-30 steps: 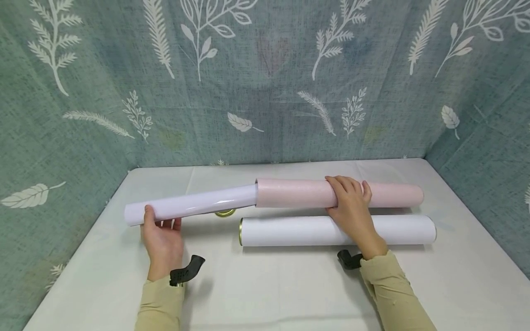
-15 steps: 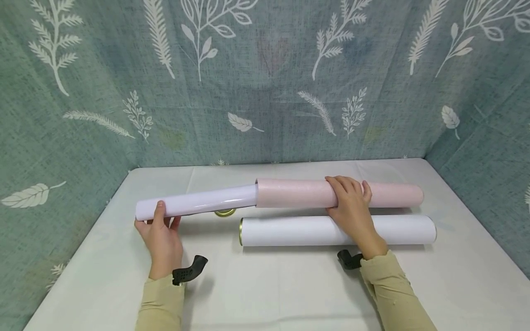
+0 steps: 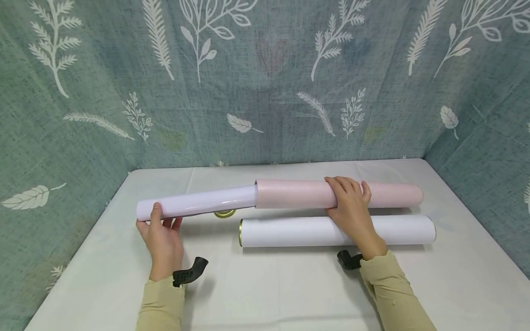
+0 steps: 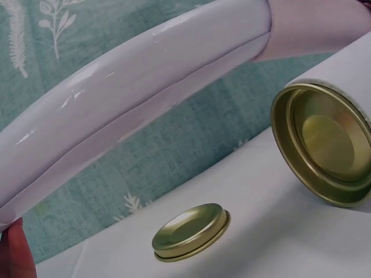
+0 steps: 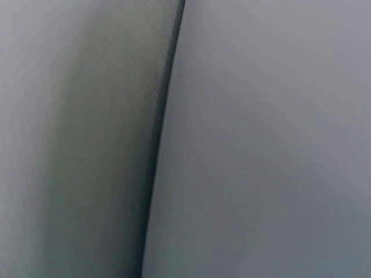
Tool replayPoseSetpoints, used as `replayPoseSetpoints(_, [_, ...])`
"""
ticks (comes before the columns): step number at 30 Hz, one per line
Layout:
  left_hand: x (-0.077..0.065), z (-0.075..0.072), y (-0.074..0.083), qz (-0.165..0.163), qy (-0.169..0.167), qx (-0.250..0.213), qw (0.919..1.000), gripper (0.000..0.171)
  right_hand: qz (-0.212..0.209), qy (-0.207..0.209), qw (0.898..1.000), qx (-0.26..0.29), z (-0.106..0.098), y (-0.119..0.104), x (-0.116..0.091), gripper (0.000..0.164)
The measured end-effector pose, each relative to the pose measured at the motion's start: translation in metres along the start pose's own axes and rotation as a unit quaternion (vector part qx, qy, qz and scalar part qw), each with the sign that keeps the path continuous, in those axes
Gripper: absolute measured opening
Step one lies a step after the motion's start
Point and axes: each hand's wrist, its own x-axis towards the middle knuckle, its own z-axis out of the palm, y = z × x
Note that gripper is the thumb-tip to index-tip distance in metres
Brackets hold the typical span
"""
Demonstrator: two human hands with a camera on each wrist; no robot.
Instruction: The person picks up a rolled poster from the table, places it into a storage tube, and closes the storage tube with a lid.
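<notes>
My left hand (image 3: pixel 164 243) holds the outer end of a glossy white paper roll (image 3: pixel 207 201), thumb on top and fingers beneath. The roll slants up to the right, and its far end is hidden inside the open mouth of a pink cardboard tube (image 3: pixel 296 193). Over the middle of that tube curls my right hand (image 3: pixel 352 209), gripping it from above. In the left wrist view, the roll's long overlapping edge shows, with a fingertip (image 4: pixel 17 252) under its lower end. The right wrist view holds only blurred pale surfaces.
A white cardboard tube (image 3: pixel 290 232) with a gold metal end (image 4: pixel 324 136) lies in front of the pink tube, under my right wrist. Behind the roll, a loose gold lid (image 3: pixel 225 214) lies on the white-covered table (image 3: pixel 256 285). A leaf-patterned curtain (image 3: pixel 265 92) stands at the back and sides.
My left hand has moved slightly right with the paper roll, so a little less of it sticks out of the pink tube. In the last half second almost nothing moved; my right hand stays put.
</notes>
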Motion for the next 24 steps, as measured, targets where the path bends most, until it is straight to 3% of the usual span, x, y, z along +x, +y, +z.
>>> replayPoseSetpoints(9, [-0.0004,0.0016,0.0004,-0.002,-0.002,-0.016,0.9999,0.05,0.003,-0.006,1.0,0.003,-0.0001,-0.0002,0.0001,0.074])
replayPoseSetpoints(24, [-0.0009,0.001,-0.0014,0.007,-0.02,-0.001,0.9998,0.05,0.003,-0.012,1.0,0.003,-0.0006,-0.001,0.0004,0.072])
